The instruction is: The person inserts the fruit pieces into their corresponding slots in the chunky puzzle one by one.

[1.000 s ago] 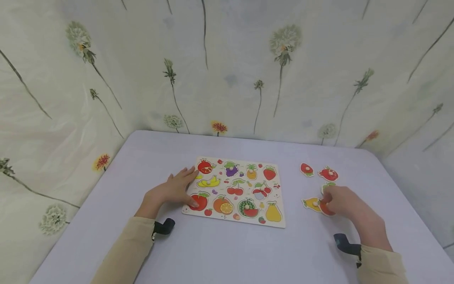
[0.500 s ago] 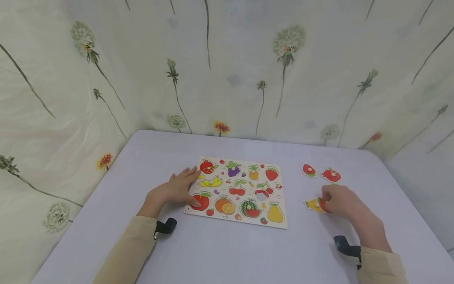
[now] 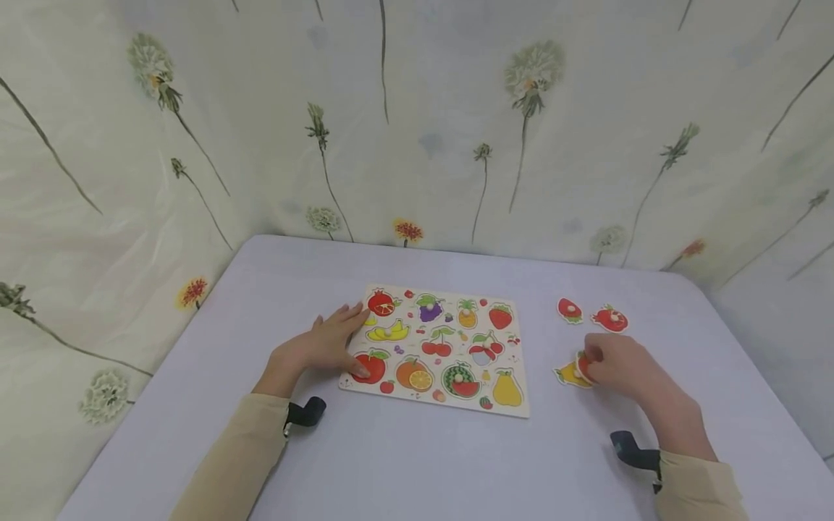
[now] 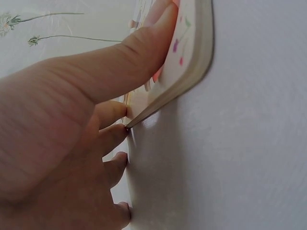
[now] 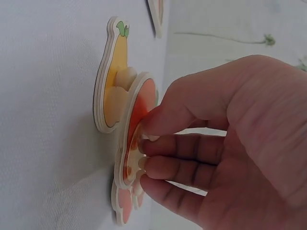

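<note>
My right hand (image 3: 619,365) pinches an orange-red fruit puzzle piece (image 5: 139,105) between thumb and fingertips. In the right wrist view that piece stands tilted off the table, overlapping a yellow pear puzzle piece (image 5: 115,72) with a round knob. The same pear (image 3: 570,374) shows left of the hand in the head view. My left hand (image 3: 326,344) rests on the left edge of a fruit puzzle board (image 3: 426,398). Its fingers are spread, with the thumb (image 4: 129,57) lying over the board's near corner by the printed apple (image 3: 373,365).
A strawberry piece (image 3: 570,310) and a pomegranate piece (image 3: 610,318) lie beyond my right hand. Several knobbed pieces sit in the board, among them grapes (image 3: 430,310) and a watermelon (image 3: 461,382). A flower-patterned curtain (image 3: 430,130) hangs behind the white table (image 3: 417,463).
My right hand has lifted the orange-red piece and shifted a little left, so it covers more of the pear. The left hand stays on the board. The head view has shifted slightly.
</note>
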`<state>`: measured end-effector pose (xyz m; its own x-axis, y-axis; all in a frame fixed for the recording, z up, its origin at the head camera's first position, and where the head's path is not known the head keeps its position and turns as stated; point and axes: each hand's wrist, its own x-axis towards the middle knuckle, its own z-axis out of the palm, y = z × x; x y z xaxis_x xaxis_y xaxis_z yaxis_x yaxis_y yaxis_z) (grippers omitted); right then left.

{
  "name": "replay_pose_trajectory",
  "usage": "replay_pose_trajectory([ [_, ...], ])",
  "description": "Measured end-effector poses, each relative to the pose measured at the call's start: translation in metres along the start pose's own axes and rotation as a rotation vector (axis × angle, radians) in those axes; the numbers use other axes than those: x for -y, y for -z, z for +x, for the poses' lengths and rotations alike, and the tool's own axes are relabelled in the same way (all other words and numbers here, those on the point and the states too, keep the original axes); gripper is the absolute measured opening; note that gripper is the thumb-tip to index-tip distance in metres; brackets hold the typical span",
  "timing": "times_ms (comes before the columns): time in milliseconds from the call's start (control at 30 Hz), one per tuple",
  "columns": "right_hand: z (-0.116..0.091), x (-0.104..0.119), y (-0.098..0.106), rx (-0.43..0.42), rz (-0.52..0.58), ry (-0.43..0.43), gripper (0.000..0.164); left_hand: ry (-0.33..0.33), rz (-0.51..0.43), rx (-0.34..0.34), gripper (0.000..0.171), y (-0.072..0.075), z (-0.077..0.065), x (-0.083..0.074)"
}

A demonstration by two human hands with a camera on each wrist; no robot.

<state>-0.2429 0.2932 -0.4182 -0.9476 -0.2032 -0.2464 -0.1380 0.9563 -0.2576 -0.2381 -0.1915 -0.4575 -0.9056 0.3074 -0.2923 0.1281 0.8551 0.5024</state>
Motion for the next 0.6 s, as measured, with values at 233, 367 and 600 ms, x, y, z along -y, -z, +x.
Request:
replay_pose_trajectory([
  [233,0.003,0.006,-0.001,-0.009,0.018,0.012,0.012,-0.003,-0.002,0.003,0.108,0.002,-0.002,-0.001],
  [367,0.005,0.012,-0.005,-0.013,0.034,0.014,0.013,-0.009,-0.008,0.007,0.108,0.002,-0.003,-0.001],
  [600,0.011,0.025,-0.010,-0.039,0.019,0.045,0.008,-0.001,-0.015,0.018,0.108,0.003,-0.004,-0.002],
])
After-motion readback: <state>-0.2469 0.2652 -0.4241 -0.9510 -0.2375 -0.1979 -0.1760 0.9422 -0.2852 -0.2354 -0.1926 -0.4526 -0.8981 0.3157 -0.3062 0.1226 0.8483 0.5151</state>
